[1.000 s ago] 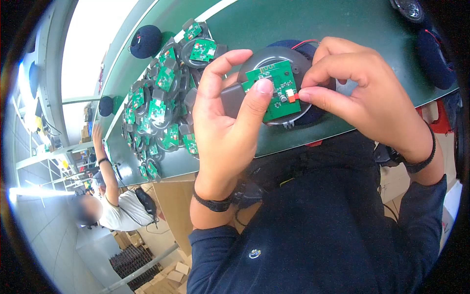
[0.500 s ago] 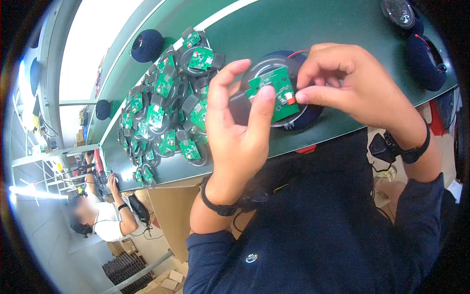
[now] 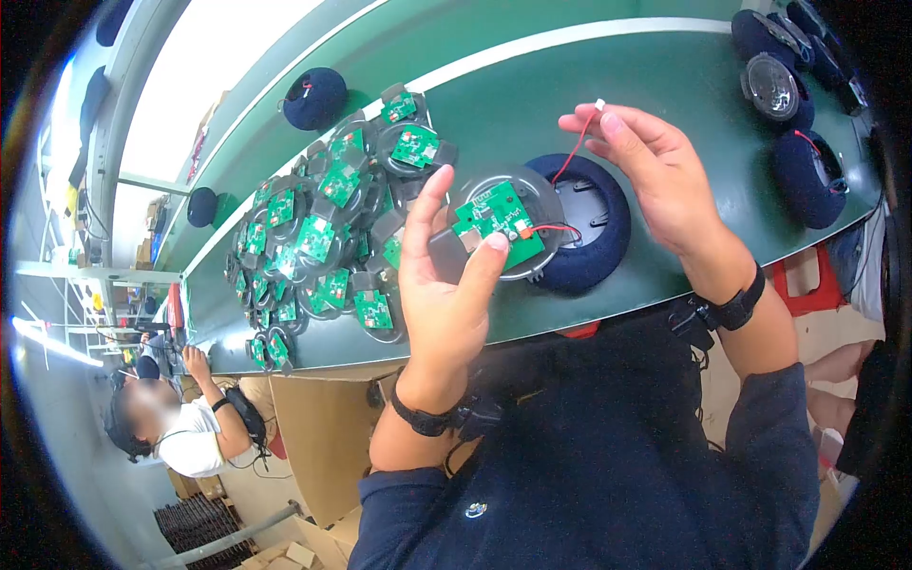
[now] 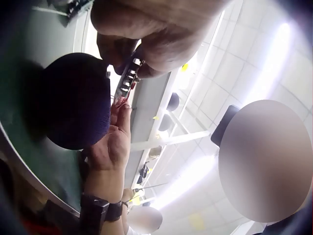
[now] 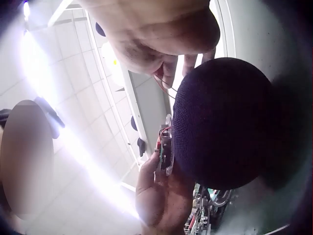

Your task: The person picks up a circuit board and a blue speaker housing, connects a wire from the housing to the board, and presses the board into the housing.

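Observation:
In the head view my left hand [image 3: 446, 285] pinches a clear round disc [image 3: 548, 204] bearing a green circuit board [image 3: 503, 211], thumb on the board's lower edge. A short red and black wire [image 3: 556, 228] runs from the board's orange-red connector. Behind the disc sits a dark blue fabric round shell [image 3: 608, 204], its hollow side facing up. My right hand [image 3: 660, 180] pinches a red wire [image 3: 576, 147] rising from the shell, with a white plug [image 3: 599, 104] at its tip. The right wrist view shows the shell [image 5: 220, 122] between both hands.
A heap of discs with green boards [image 3: 313, 237] covers the table's left part. More dark blue shells [image 3: 807, 180] and a clear disc [image 3: 770, 87] lie at the far right. One shell [image 3: 314, 98] stands beyond the white rail. Another person [image 3: 195, 442] is at the far left.
My right hand has left the board's connector and moved up with the red wire. The board now shows a wire at its connector, and my left hand holds the disc further left of the shell.

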Available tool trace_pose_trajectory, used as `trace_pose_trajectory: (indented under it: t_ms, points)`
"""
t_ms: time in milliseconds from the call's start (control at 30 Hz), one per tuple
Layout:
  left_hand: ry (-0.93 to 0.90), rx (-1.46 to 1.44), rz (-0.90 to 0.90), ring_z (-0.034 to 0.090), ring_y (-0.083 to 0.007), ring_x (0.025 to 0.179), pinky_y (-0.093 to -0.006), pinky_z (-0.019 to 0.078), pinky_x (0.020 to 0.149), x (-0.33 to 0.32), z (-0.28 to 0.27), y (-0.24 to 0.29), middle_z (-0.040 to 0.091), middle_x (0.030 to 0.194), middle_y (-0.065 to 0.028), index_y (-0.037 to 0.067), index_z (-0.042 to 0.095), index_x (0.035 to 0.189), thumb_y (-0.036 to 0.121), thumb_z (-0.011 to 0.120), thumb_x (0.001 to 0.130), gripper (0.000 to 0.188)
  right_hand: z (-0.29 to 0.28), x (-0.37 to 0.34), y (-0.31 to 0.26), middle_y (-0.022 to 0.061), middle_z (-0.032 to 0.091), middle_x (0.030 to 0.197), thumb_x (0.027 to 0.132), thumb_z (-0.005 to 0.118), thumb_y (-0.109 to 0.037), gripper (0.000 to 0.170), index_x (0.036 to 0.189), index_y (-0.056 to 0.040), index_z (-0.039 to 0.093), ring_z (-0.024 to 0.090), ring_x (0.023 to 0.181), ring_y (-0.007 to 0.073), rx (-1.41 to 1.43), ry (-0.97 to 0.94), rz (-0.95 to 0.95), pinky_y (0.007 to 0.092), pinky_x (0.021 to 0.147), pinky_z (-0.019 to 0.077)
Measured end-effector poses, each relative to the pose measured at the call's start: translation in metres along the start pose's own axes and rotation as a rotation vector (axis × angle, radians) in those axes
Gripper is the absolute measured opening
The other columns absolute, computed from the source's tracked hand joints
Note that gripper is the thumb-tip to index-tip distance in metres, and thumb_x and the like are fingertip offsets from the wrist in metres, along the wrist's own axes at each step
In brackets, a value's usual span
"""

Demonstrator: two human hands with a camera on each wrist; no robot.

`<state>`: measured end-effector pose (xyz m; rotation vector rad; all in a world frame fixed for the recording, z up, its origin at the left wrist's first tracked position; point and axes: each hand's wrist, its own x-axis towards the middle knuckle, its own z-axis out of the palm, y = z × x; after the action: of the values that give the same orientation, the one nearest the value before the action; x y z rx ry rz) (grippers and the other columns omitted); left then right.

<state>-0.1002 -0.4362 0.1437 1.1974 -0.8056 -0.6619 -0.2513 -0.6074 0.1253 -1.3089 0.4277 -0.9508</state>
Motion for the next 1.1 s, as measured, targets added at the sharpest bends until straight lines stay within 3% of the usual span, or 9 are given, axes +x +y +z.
trace_pose_trajectory:
  t_ms: [100, 367, 433, 467, 533, 567, 767, 1100]
  points:
    - [0.0, -0.047, 0.008, 0.062, -0.0201, 0.113, -0.0344, 0.0517, 0.097, 0.0, 0.005, 0.013, 0.058, 0.125, -0.0136, 0.004, 0.044, 0.142, -0.005, 0.068, 0.087, 0.06, 0.006, -0.002, -0.002, 0.0117, 0.073, 0.111, 0.101, 0.063, -0.019, 0.027, 0.117, 0.0016, 0.069, 0.068, 0.101, 0.0154, 0.086, -0.131, 0.015, 0.0307, 0.096, 0.0517]
    - [-0.004, -0.026, -0.011, 0.061, -0.0119, 0.101, -0.029, 0.0509, 0.091, 0.01, -0.001, 0.01, 0.061, 0.117, -0.0062, -0.001, 0.05, 0.136, -0.004, 0.068, 0.091, 0.049, 0.008, -0.007, -0.012, 0.0095, 0.073, 0.103, 0.095, 0.07, -0.011, 0.017, 0.106, 0.0016, 0.073, 0.068, 0.095, 0.0151, 0.076, -0.169, 0.051, 0.03, 0.092, 0.0529]
    - [-0.008, -0.017, -0.005, 0.061, -0.0116, 0.099, -0.0288, 0.0514, 0.09, 0.01, 0.0, 0.008, 0.062, 0.114, -0.006, -0.001, 0.05, 0.137, -0.002, 0.068, 0.091, 0.05, 0.009, -0.008, -0.02, 0.0082, 0.072, 0.097, 0.089, 0.073, -0.01, 0.011, 0.096, -0.0019, 0.074, 0.067, 0.094, 0.0177, -0.336, -0.269, -0.199, 0.0316, 0.088, 0.0508]
    - [-0.01, -0.021, 0.011, 0.062, -0.0118, 0.098, -0.0284, 0.0521, 0.088, 0.009, 0.003, 0.01, 0.063, 0.111, -0.006, -0.001, 0.049, 0.138, -0.001, 0.069, 0.092, 0.05, 0.01, -0.008, -0.025, 0.0082, 0.072, 0.097, 0.089, 0.073, -0.01, 0.011, 0.096, -0.0019, 0.074, 0.067, 0.094, 0.0177, -0.329, -0.266, -0.19, 0.0316, 0.088, 0.0508]
    - [-0.019, -0.021, 0.024, 0.063, -0.012, 0.096, -0.0281, 0.0529, 0.087, 0.01, 0.006, 0.01, 0.064, 0.108, -0.006, -0.002, 0.049, 0.139, 0.001, 0.069, 0.093, 0.051, 0.013, -0.008, -0.037, 0.008, 0.069, 0.091, 0.082, 0.075, -0.011, 0.01, 0.089, -0.0046, 0.073, 0.062, 0.092, 0.0225, -0.737, -0.373, -0.413, 0.034, 0.084, 0.0475]
    - [-0.019, -0.026, 0.039, 0.064, -0.0125, 0.095, -0.028, 0.0535, 0.086, 0.01, 0.007, 0.008, 0.065, 0.107, -0.0065, -0.002, 0.049, 0.139, 0.002, 0.07, 0.093, 0.051, 0.017, -0.01, -0.039, 0.008, 0.064, 0.089, 0.078, 0.075, -0.013, 0.011, 0.086, -0.0064, 0.072, 0.058, 0.089, 0.0269, -0.752, -0.359, -0.42, 0.037, 0.08, 0.0459]
    - [-0.006, 0.006, 0.084, 0.065, -0.0133, 0.096, -0.0284, 0.0542, 0.085, 0.008, 0.012, 0.008, 0.065, 0.106, -0.0076, -0.003, 0.049, 0.14, 0.001, 0.07, 0.092, 0.052, 0.018, -0.011, -0.052, 0.0043, 0.06, 0.088, 0.075, 0.076, -0.009, 0.014, 0.086, -0.0081, 0.069, 0.055, 0.086, 0.0256, -1.059, -0.407, -0.55, 0.0375, 0.076, 0.0419]
    - [-0.007, 0.105, 0.149, 0.063, -0.0109, 0.095, -0.0264, 0.0531, 0.085, 0.009, 0.015, 0.004, 0.063, 0.106, -0.0054, -0.004, 0.051, 0.139, -0.002, 0.071, 0.092, 0.051, 0.021, -0.014, -0.056, 0.0041, 0.06, 0.087, 0.074, 0.077, -0.01, 0.015, 0.085, -0.0069, 0.068, 0.056, 0.086, 0.0258, -1.127, -0.382, -0.689, 0.0383, 0.076, 0.0414]
